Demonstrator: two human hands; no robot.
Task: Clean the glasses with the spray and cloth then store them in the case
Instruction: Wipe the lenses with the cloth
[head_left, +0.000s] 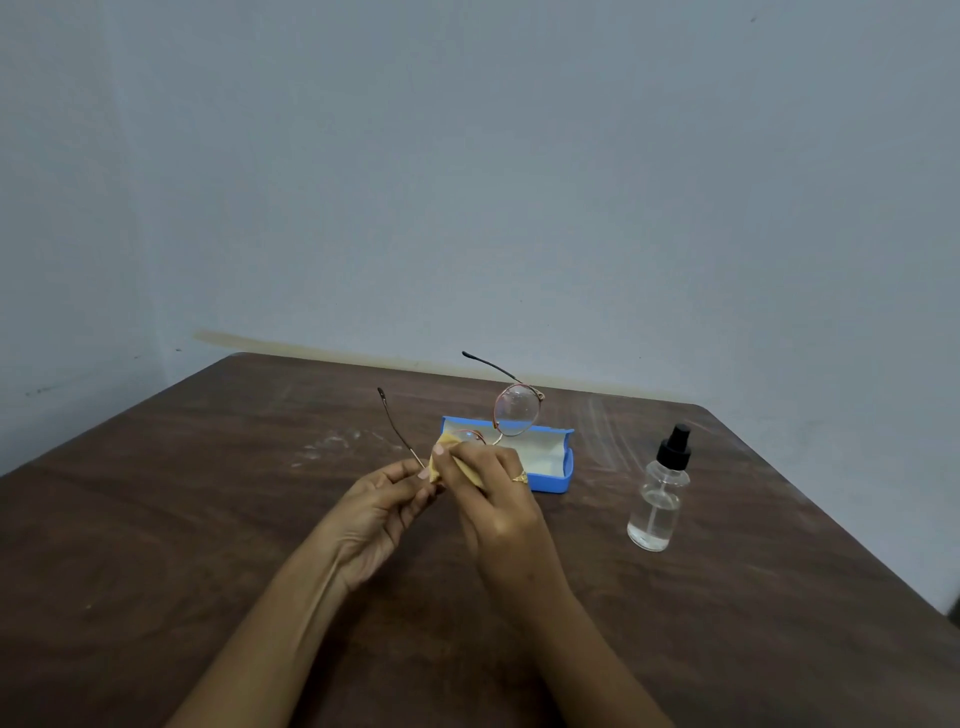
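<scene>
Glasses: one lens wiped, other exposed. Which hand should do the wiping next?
Probably right. The right hand already pinches the yellow cloth on the lower lens of the glasses, while the left hand steadies the frame at its temple, so sliding the cloth to the upper lens needs no regrip.

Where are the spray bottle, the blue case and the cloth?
spray bottle (655, 506), head view, on its clear body.
blue case (555, 484), head view, on its near outer wall.
cloth (445, 443), head view, on the yellow fold above the right hand's fingers.
</scene>
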